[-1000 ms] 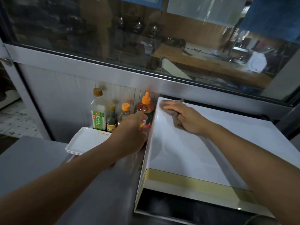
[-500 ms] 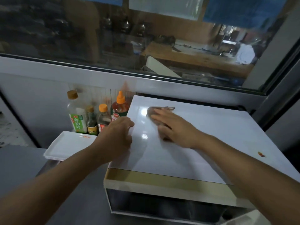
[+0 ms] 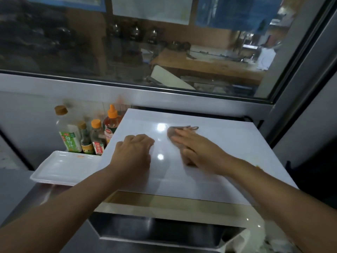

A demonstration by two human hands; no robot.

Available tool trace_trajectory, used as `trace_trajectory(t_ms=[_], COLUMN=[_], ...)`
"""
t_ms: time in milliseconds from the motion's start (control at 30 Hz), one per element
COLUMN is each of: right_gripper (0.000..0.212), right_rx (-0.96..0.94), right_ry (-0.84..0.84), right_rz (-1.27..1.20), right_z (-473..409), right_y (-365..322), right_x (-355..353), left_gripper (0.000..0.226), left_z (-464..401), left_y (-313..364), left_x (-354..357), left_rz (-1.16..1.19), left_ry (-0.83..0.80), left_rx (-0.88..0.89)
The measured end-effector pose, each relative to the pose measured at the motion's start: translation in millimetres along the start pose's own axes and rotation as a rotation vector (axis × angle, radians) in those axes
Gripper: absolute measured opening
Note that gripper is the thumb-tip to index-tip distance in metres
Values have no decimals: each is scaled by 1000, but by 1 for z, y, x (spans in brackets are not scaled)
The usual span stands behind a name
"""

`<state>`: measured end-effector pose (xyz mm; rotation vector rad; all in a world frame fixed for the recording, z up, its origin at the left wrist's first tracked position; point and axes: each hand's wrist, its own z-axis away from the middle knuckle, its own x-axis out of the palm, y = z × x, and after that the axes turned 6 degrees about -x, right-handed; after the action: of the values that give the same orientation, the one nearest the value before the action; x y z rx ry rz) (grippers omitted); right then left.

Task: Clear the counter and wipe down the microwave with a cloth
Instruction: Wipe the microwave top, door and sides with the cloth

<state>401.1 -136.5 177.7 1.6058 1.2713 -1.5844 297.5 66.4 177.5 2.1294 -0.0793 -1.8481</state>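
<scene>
Head view of the microwave, a white-topped oven with a pale gold band along its near edge, standing on the steel worktop below a window. The right hand lies flat, fingers straight, pressing a brownish cloth against the top panel; the cloth shows only beyond and under the fingertips. The left hand rests on the left part of the panel with fingers curled under and nothing in its grip, apparently steadying the oven.

Change over the last second: the cloth has travelled from the far-left corner of the panel toward its middle, and the left hand has come from beside the sauce bottles onto the panel. This suggests the wiping step is under way, with the left portion covered and the right portion probably still to do. Motion blur on the right hand agrees with an active stroke.

Left of the microwave, against the back wall, stand four bottles, with stacked white trays just in front of them; these remain on the worktop, so clearing may be unfinished.

Legible writing: the tallest bottle's green label carries Chinese characters, seemingly "白灼汁". The other labels are too small or blurred to read. A small coloured sticker sits at the panel's right edge, unreadable.
</scene>
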Motion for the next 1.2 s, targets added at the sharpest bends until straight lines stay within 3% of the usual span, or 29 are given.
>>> trace_trajectory(t_ms=[100, 200, 367, 433, 633, 900, 1000, 1200], right_gripper=[47, 47, 52, 50, 47, 51, 54, 48], right_rx=[170, 233, -84, -105, 235, 238, 235, 485], right_ry=[-16, 5, 36, 0, -27, 12, 74, 126], right_rz=[73, 81, -9, -53, 33, 3, -32, -108], right_z=[-16, -12, 65, 86, 80, 132, 159, 129], right_y=[38, 34, -7, 3, 78, 61, 71, 141], right_x=[-13, -8, -3, -11, -43, -26, -25, -49], left_gripper=[37, 36, 25, 31, 35, 27, 39, 34], left_z=[2, 6, 9, 11, 15, 19, 21, 22], left_y=[1, 7, 34, 51, 100, 115, 130, 148], left_x=[1, -3, -2, 4, 21, 20, 26, 35], left_rz=[-52, -43, -83, -26, 15, -36, -35, -29], left_ry=[14, -18, -8, -10, -36, -52, -59, -51], left_rx=[-14, -72, -110, -62, 58, -7, 60, 96])
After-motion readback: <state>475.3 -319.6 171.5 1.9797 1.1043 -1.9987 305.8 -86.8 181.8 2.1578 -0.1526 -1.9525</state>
